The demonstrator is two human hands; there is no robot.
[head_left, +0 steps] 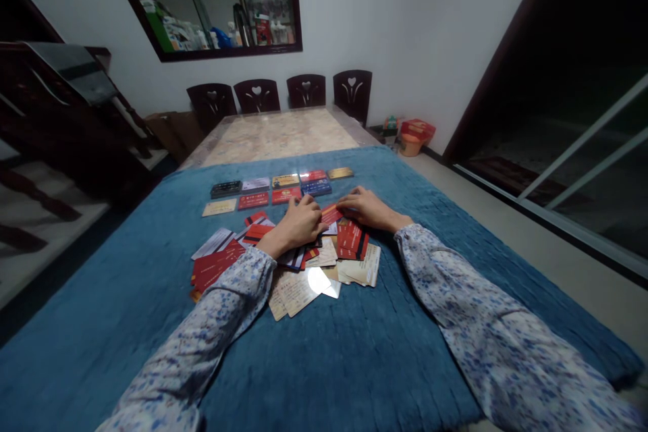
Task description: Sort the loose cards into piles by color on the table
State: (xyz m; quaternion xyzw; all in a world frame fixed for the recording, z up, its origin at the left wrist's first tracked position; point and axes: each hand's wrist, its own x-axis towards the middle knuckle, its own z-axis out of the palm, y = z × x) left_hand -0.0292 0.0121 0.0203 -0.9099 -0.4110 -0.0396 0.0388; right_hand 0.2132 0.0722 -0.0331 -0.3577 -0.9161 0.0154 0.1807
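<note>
A loose heap of plastic cards lies on the blue cloth, with dark red cards (217,264) at its left and cream cards (298,291) at the front. My left hand (296,224) reaches over the middle of the heap, its fingers curled down; what they grip is hidden. At the heap's right side, my right hand (367,208) is closed with its fingertips on the edge of a red card (332,214). Below that hand are red cards with a black stripe (354,241). Behind the heap stand rows of sorted cards, among them a blue card (316,187) and a gold card (340,173).
The blue cloth (354,358) covers the near part of a long table with a marble-patterned top (278,131). Several dark chairs (353,91) line the far side. A glass-shelved wall cabinet (223,13) hangs behind. An orange bucket (411,144) sits on the floor at right.
</note>
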